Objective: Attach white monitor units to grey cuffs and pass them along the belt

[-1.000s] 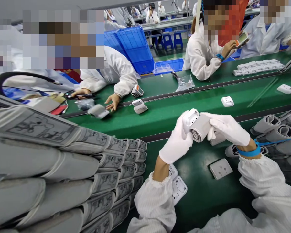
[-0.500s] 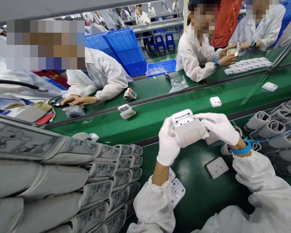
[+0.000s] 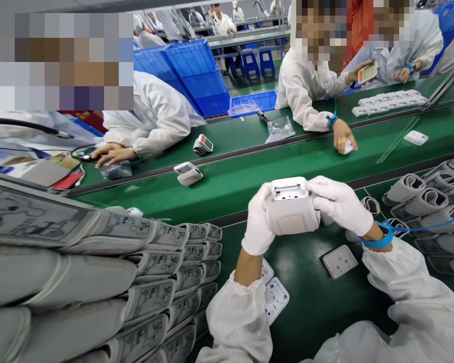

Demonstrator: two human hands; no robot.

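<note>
Gripping white blood-pressure monitor (image 3: 292,212) crosswise — long axis runs hand to hand; left hand (image 3: 258,220), right hand (image 3: 340,205) equally near, fingers curled round its 2 ends.

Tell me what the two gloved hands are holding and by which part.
They hold a white monitor with a rolled grey cuff: the left hand grips its left side, the right hand its right side, leaving the white housing's top uncovered.
</note>
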